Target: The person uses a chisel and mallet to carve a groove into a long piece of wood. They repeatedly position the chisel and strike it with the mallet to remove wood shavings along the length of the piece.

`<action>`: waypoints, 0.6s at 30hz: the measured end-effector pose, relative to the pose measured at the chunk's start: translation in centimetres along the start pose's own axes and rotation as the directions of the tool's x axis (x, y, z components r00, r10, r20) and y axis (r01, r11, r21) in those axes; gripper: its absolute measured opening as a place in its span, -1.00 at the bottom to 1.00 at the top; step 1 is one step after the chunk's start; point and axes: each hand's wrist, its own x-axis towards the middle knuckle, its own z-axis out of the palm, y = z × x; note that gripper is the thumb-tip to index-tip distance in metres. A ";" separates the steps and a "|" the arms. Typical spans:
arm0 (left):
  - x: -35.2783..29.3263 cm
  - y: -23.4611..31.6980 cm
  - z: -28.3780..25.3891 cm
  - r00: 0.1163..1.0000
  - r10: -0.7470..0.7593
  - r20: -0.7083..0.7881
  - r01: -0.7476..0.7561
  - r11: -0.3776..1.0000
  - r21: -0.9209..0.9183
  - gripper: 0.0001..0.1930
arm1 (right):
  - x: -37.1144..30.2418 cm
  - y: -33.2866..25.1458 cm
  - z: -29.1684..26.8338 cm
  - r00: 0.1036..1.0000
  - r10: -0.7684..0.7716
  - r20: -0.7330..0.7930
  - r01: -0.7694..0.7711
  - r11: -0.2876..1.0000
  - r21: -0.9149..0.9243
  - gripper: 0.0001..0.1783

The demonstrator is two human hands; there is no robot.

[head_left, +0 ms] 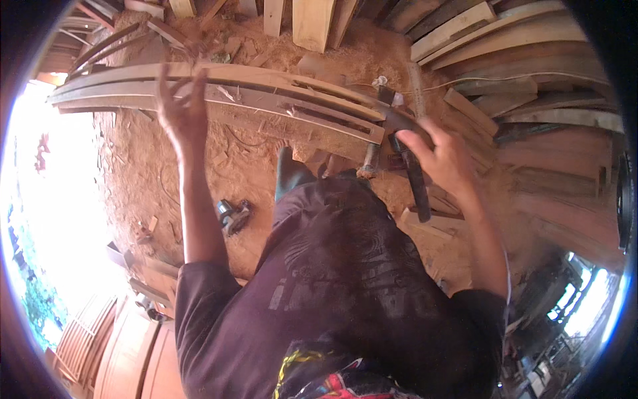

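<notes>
Long wooden boards (pixel 252 100) lie side by side across the front, with long slots cut near their right end. My left hand (pixel 185 110) is over their left part, fingers stretched and apart, slightly blurred, with nothing seen in it. At the boards' right end, my right hand (pixel 444 156) is closed round a dark tool. A long black bar (pixel 415 179) slants down beneath that hand; my thumb lies by its top. The tool's exact kind, and whether the bar belongs to it, cannot be made out.
Sawdust and shavings cover the floor (pixel 153 179). A power tool (pixel 232 216) lies on it, left of my legs. Stacked planks (pixel 505 40) fill the far right, with more timber pieces (pixel 312 23) at the far side. A thin cable (pixel 498 74) crosses the right-hand stack.
</notes>
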 end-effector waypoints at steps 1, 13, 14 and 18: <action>0.1 -1.2 -1.0 0.999 0.033 -0.034 -0.032 0.999 0.026 -0.42 | -0.9 1.1 -0.4 0.995 0.048 -0.087 -0.040 0.995 0.092 -0.41; -3.9 -6.1 2.8 0.980 0.186 0.073 -0.180 0.980 -0.083 -0.60 | -5.7 -1.4 -5.3 0.993 0.100 0.068 -0.054 0.871 -0.489 -0.45; -3.1 -6.0 3.2 0.971 0.227 0.076 -0.225 0.973 -0.044 -0.62 | -5.2 -2.6 -5.4 0.986 0.136 0.100 -0.061 0.841 -0.538 -0.45; -0.1 -6.2 5.1 0.886 0.428 0.176 -0.450 0.886 0.110 -0.67 | -3.8 -8.5 -7.5 0.947 0.245 0.208 -0.005 0.660 -0.751 -0.33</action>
